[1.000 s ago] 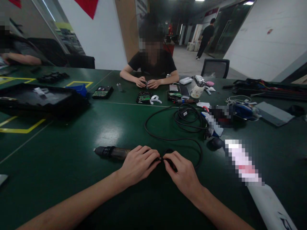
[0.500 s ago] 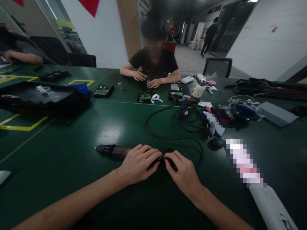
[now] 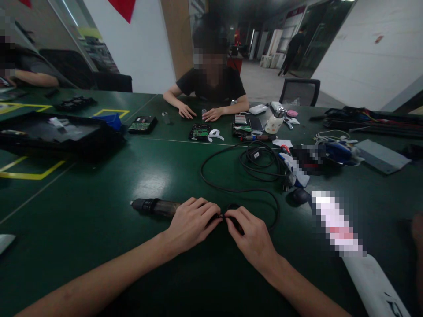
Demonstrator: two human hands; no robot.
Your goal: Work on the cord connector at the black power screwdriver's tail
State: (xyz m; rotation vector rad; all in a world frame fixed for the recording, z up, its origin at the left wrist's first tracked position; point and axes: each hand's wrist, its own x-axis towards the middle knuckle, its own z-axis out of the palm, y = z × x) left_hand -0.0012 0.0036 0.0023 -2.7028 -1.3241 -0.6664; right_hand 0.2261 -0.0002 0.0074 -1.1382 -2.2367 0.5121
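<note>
An electric screwdriver (image 3: pixel 161 208) lies on the green table, its tip pointing left. My left hand (image 3: pixel 193 222) is wrapped over its rear half, fingers closed. At the tool's tail end, my right hand (image 3: pixel 249 229) pinches the end of a black cable, whose connector is mostly hidden by my fingers. The fingertips of both hands nearly meet; whether the connector sits inside the tool cannot be made out. From my right hand the black cable (image 3: pixel 279 211) loops away across the table to a coil with a plug.
Opposite sits a person, hands on the table near a small clear cylinder (image 3: pixel 204 113) and circuit board units (image 3: pixel 200 132). A black tray (image 3: pixel 66 143) stands left. A floral bottle (image 3: pixel 274 123), a blue-and-white packet (image 3: pixel 295 169) and a long white object (image 3: pixel 373 281) are at right.
My hands stay almost in place, with slight finger shifts at the tool's tail end. The opposite person's one hand has moved left, off the small cylinder. Something blurred appears at the right edge.
</note>
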